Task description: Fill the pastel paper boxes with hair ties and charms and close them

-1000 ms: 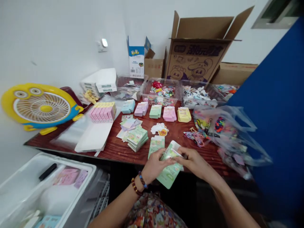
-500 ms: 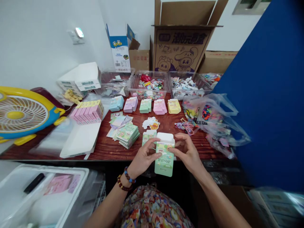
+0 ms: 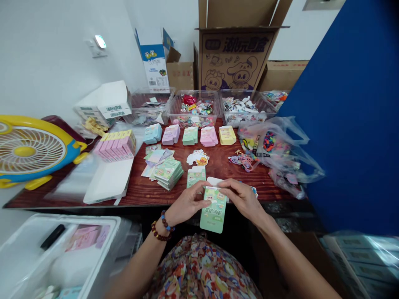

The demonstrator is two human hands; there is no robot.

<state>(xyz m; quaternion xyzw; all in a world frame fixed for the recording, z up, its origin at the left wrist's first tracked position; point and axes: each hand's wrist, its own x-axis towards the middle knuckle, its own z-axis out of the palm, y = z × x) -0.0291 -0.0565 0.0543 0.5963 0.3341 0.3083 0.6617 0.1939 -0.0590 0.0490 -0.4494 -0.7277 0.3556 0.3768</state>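
A flat green printed box with a white top flap is held just in front of the table's edge. My left hand grips its left side, thumb across the printed face. At the upper right corner my right hand pinches the box near the flap, its fingers bent over the top. Behind my hands another green box lies on the table. To its left rises a stack of green boxes, with loose printed cards beside it. Sticker cutouts lie farther back.
Small boxes in several colours, such as the yellow box, form a row before clear tubs of trinkets. A plastic bag lies right, near a blue panel. A fan stands left; a foam box is below it.
My right hand has moved in over the top of the green box, and its fingers have closed at the white flap, which now shows less. The view has shifted slightly.
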